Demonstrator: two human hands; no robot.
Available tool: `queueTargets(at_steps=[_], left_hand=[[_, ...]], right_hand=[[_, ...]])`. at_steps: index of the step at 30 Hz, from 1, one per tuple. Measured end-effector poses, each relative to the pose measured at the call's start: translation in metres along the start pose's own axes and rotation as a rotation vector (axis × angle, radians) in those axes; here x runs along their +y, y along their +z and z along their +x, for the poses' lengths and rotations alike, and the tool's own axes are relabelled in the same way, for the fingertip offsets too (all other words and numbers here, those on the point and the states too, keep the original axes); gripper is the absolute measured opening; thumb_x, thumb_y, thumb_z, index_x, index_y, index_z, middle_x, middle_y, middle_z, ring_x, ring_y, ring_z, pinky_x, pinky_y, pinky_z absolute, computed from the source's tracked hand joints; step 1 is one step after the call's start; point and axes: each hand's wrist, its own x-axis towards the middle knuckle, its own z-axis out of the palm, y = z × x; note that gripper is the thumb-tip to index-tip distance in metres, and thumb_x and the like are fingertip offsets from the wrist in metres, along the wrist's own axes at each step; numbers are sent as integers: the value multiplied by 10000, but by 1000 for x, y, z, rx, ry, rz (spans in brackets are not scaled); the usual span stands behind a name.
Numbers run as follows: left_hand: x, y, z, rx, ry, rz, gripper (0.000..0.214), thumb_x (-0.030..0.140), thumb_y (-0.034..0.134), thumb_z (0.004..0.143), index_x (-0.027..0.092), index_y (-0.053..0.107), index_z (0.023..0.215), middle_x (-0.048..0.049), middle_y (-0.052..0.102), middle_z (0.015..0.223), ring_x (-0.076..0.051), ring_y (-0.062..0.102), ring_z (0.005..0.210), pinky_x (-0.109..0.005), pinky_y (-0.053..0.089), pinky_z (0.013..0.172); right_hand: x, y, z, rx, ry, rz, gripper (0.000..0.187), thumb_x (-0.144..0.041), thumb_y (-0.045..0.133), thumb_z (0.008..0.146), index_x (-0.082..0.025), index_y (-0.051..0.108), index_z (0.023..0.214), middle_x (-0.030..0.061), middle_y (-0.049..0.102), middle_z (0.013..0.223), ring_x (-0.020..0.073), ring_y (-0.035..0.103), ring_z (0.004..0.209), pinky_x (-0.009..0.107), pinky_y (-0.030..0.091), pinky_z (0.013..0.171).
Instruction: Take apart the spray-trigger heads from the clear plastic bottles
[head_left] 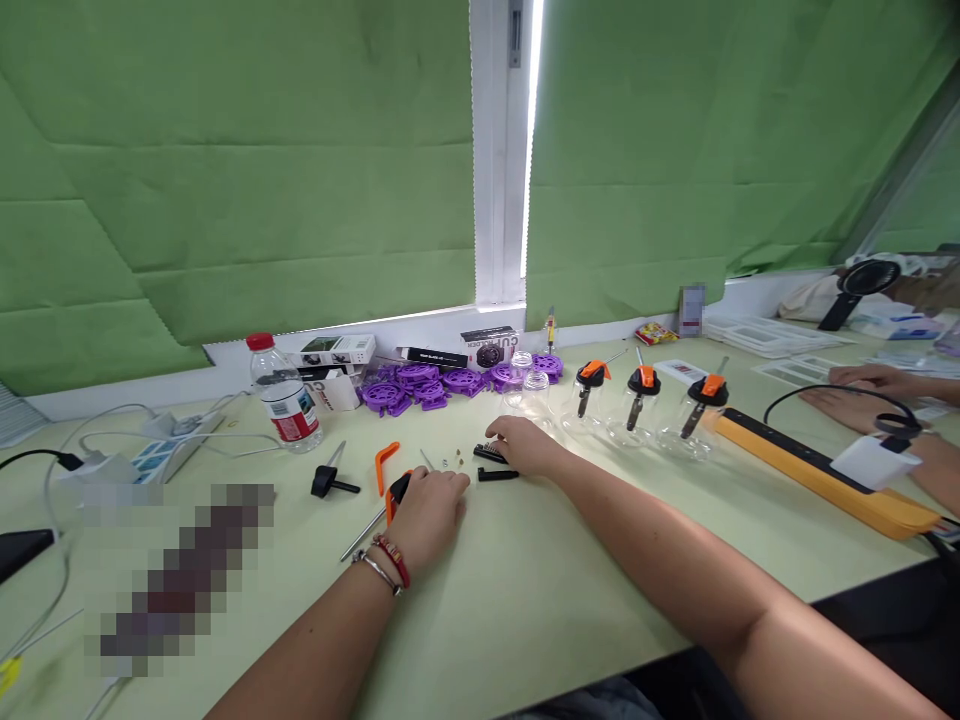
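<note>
My left hand [431, 512], with bracelets at the wrist, is closed over a black and orange lid piece [400, 487], mostly hidden beneath it. From that piece a thin metal rod [362, 534] sticks out toward the lower left. My right hand [523, 445] curls its fingers onto a black ridged part [490, 453]; their tips are partly hidden. Just below lies a slim black bar [496, 475]. Tiny metal pieces [459, 458] are scattered between both hands. Left of my left hand are an orange bent lever [385, 465] and a black part with a metal spike [326, 481].
Glass jars with black and orange tops [643, 382] stand on the right, beside an orange power strip [825, 470]. Purple plastic parts [420, 385], boxes [491, 348] and a water bottle [285, 395] line the back. Another person's hands [862, 395] rest at far right.
</note>
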Motion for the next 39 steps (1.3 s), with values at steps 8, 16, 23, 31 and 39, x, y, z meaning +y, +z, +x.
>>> queueTargets(at_steps=[8, 16, 23, 31, 39], left_hand=[[-3, 0, -2, 14, 22, -10, 144, 105, 428, 776, 196, 539, 770, -51, 665, 855, -205, 586, 812, -357, 345, 797], [-32, -17, 1, 219, -141, -94, 126, 233, 469, 839, 217, 595, 840, -36, 681, 837, -205, 602, 819, -360, 366, 852], [-61, -37, -6, 386, -336, -267, 253, 354, 400, 878, 221, 612, 841, -24, 664, 747, -184, 583, 720, -293, 408, 666], [-91, -42, -18, 109, -429, -143, 226, 375, 517, 783, 206, 654, 845, -61, 680, 854, -208, 602, 783, -279, 402, 618], [-95, -34, -18, -51, -451, -140, 345, 420, 697, 618, 201, 669, 883, -96, 693, 953, -239, 626, 817, -272, 420, 594]], right_hand=[[1, -9, -14, -75, -121, 68, 445, -364, 787, 602, -212, 618, 984, 88, 551, 1218, 271, 492, 1138, 391, 427, 914], [4, 4, -10, -3, -68, 99, 345, -335, 745, 662, -207, 603, 948, 96, 528, 1251, 269, 463, 1182, 411, 400, 949], [-1, 5, -12, -13, -54, 120, 289, -329, 706, 695, -192, 602, 927, 111, 529, 1245, 270, 465, 1185, 407, 397, 958], [-24, 0, -18, 26, -101, 165, 201, -305, 661, 737, -205, 610, 903, 100, 546, 1229, 258, 485, 1148, 396, 403, 946], [-88, 17, -7, -169, 42, 465, 352, -458, 458, 877, -170, 627, 768, 40, 627, 709, 132, 533, 594, 249, 402, 544]])
